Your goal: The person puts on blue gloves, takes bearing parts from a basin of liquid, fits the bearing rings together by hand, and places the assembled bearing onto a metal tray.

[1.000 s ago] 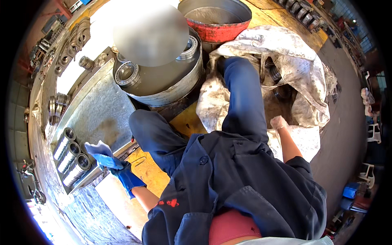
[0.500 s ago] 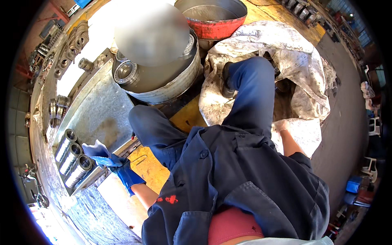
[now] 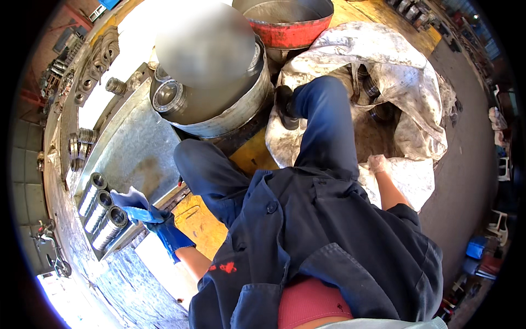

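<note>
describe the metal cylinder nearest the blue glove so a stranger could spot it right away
Start at the long galvanised metal tray on the person's left. At its near end lie three ribbed, hollow steel cylinders side by side. The one meant is the nearest of the row, right beside the left hand in its blue glove; the other two lie farther from the glove.

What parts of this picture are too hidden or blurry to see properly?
Head view:
- Big tub: a blurred patch covers its middle, so its contents cannot be told.
- Left hand: in a blue glove; whether it grips the cylinders is unclear.
- Right hand: its fingers sink into the white sack.
- Parts on the far shelf: too small.
</note>
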Demonstrator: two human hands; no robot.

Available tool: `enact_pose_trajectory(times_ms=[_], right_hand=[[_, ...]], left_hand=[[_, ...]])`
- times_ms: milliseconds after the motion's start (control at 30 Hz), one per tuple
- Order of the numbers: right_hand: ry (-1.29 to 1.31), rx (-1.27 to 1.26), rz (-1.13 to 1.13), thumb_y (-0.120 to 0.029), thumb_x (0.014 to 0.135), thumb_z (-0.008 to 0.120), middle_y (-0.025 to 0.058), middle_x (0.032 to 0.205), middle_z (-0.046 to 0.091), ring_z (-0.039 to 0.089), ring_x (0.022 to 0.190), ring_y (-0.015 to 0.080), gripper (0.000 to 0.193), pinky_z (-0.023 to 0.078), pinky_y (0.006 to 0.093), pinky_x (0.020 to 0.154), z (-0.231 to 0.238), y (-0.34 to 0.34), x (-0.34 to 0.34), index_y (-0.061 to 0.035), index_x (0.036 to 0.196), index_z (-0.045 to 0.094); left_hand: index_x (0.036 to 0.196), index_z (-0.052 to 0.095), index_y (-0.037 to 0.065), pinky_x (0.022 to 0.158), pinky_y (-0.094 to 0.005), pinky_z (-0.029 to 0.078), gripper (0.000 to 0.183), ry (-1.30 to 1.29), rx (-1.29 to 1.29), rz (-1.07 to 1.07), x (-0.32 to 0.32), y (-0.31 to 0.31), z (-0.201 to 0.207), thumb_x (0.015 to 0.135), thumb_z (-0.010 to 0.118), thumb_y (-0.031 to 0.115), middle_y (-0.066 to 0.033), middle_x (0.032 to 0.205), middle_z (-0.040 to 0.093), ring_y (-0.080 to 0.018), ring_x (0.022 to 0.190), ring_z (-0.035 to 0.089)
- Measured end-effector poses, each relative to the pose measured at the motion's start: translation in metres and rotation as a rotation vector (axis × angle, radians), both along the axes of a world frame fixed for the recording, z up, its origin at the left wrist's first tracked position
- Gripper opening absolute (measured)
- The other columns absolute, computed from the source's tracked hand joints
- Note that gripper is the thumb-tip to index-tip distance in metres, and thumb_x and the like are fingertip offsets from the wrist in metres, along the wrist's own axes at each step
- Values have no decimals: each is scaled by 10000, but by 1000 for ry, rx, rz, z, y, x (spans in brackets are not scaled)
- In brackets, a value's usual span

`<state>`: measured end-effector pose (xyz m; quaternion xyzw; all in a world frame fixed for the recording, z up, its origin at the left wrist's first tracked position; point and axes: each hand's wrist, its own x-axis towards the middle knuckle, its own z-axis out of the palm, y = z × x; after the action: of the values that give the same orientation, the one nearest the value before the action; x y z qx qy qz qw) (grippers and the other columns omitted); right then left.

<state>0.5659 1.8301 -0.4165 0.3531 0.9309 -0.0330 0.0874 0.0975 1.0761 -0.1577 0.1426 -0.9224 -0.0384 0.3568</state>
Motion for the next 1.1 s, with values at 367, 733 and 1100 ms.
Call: enact_pose_trajectory(times_ms=[367,733,1100], right_hand=[[413,-603,-688,-329,855,629,82,648,681,657,559,172,336,495,339,554,101,-47,-64,-27,726,703],[77,-533,-417,-304,865,609,159,755,739,744,696,258,286,579,398,655,3,-30,-29,-62,874,761],[339,-629,-745,-297,815,667,72,646,687,649,579,186,245,494,322,569,28,4,-10,-96,678,693]], left_hand=[[1131,536,-72,860,-399,490,481,-164,47,100,19,51,32,735,760,83,-266,983,628,-393,953,644],[1104,558,-65,861,-431,501,468,-100,20,131,26,36,28,708,767,71,-261,981,644,-410,947,651],[1083,584,-61,873,-476,510,465,-45,-2,103,24,27,25,675,776,53,-260,992,662,-437,953,654]])
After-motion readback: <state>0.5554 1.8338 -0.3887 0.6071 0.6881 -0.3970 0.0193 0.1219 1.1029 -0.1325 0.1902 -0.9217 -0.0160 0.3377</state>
